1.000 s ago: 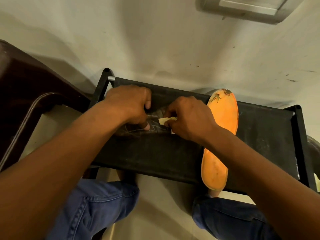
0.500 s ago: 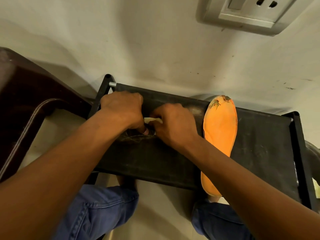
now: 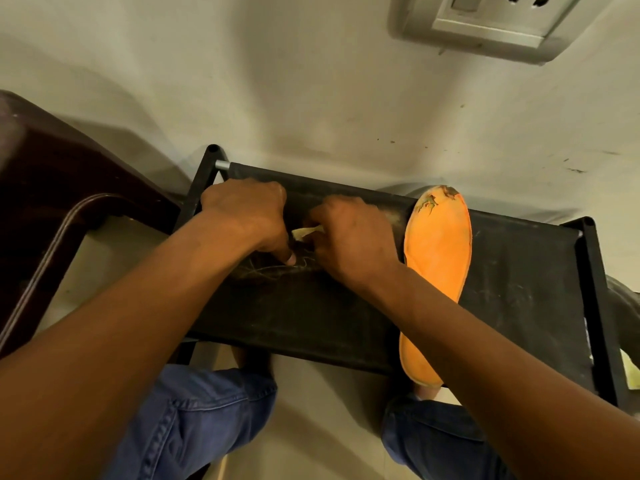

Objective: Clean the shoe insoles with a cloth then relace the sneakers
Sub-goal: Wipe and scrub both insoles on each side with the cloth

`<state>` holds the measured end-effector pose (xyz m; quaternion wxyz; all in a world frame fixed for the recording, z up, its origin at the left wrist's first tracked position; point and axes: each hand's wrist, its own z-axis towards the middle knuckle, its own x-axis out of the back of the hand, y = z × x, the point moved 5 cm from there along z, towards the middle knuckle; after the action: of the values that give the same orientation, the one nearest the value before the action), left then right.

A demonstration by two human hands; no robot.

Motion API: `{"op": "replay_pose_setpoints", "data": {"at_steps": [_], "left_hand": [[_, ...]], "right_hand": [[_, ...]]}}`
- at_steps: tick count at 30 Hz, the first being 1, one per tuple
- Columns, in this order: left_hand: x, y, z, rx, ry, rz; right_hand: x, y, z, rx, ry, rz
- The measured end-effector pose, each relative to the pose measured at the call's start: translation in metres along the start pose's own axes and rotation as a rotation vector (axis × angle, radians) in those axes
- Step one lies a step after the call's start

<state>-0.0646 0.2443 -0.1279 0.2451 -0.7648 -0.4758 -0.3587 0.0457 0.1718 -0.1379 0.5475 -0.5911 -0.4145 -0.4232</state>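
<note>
My left hand is curled, thumb down, pressing a dark flat insole with pale frayed threads onto the black shelf; most of that insole is hidden under my hands. My right hand is closed on a small pale cloth, which reaches across to the left hand's fingers. An orange insole, worn and cracked at its far tip, lies lengthwise on the shelf just right of my right wrist. No sneaker or lace is visible.
The black fabric shelf of a metal-framed rack stands against a pale wall. A dark brown chair is at the left. A wall socket is above. My knees in blue jeans are below the rack's near edge.
My right hand has slid left with the cloth, closing the gap to my left hand. The left hand stays pressed down. The orange insole has not moved.
</note>
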Motion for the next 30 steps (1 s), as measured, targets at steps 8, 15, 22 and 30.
{"op": "replay_pose_setpoints", "data": {"at_steps": [8,15,22,30], "left_hand": [[-0.003,-0.007,0.002,0.038,-0.040,-0.033],[-0.003,-0.005,0.005,0.016,-0.047,-0.041],[-0.003,-0.004,0.004,0.043,-0.018,0.003],[-0.004,-0.006,0.005,0.009,-0.044,-0.070]], "right_hand": [[0.008,0.001,0.004,0.029,0.005,-0.112],[0.005,0.005,0.004,0.010,0.022,-0.091],[0.001,-0.019,0.004,0.059,-0.016,-0.062],[0.009,0.010,0.005,-0.030,0.044,-0.155]]}}
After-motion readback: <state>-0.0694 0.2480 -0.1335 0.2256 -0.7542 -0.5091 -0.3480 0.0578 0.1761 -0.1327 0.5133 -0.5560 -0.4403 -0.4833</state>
